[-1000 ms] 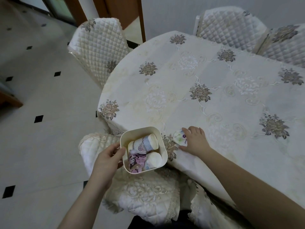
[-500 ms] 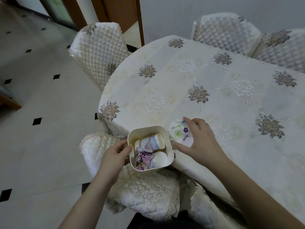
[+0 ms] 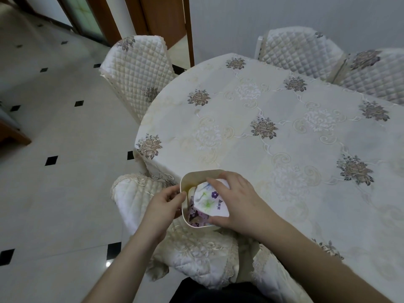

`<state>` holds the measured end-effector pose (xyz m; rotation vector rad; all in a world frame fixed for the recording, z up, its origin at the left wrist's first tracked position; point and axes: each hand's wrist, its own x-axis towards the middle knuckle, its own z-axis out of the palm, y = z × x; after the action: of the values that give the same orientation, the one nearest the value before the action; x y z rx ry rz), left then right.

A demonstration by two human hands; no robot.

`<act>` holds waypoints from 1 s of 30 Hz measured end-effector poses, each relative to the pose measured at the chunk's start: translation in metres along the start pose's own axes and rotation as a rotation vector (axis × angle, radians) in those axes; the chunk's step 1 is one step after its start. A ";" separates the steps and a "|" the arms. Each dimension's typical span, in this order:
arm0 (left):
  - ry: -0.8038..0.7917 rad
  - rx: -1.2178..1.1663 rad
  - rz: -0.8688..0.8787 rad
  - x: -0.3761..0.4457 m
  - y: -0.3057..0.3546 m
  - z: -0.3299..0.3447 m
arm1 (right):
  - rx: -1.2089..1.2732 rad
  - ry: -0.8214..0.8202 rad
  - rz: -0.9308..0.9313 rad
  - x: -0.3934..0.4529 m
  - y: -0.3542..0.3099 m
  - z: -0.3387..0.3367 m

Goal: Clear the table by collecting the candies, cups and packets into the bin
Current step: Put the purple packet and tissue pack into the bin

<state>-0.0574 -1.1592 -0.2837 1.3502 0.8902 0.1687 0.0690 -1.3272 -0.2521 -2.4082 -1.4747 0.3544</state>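
Note:
A small cream bin [image 3: 197, 174] is held at the near edge of the table [image 3: 273, 127]. My left hand [image 3: 164, 206] grips its left wall. My right hand [image 3: 237, 200] holds a white paper cup [image 3: 209, 202] with purple and green flower prints, lying on its side over the bin's mouth. Under the cup a pink and purple packet [image 3: 197, 216] shows inside the bin. Other contents are hidden by the cup and my hand.
A floral cream tablecloth covers the table. A quilted chair [image 3: 192, 254] sits right below the bin, another chair [image 3: 137, 71] stands at the far left, and two more [image 3: 306, 53] are behind the table. Tiled floor lies to the left.
My right hand lifted the flowered cup off the table edge and brought it left over the bin. The left hand kept hold of the bin.

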 end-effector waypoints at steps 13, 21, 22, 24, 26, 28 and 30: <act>0.018 -0.031 -0.042 -0.013 -0.001 -0.008 | 0.316 0.088 0.151 -0.024 0.042 -0.010; 0.046 -0.040 -0.041 -0.014 0.005 -0.009 | 0.356 -0.006 0.189 -0.036 0.062 -0.004; 0.045 -0.039 -0.039 -0.014 0.006 -0.009 | 0.369 -0.023 0.168 -0.037 0.063 -0.003; 0.042 -0.036 -0.034 -0.014 0.009 -0.007 | 0.395 -0.075 0.122 -0.037 0.064 0.000; 0.037 -0.043 -0.034 -0.014 0.012 -0.004 | 0.422 -0.133 0.105 -0.036 0.066 0.006; 0.022 -0.058 -0.035 -0.015 0.015 0.000 | 0.472 -0.166 0.113 -0.036 0.067 0.014; 0.008 -0.066 -0.031 -0.016 0.020 0.004 | 0.576 -0.154 0.121 -0.035 0.065 0.023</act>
<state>-0.0584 -1.1664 -0.2592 1.2747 0.9045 0.1784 0.0991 -1.3837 -0.2959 -2.0331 -1.0856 0.8753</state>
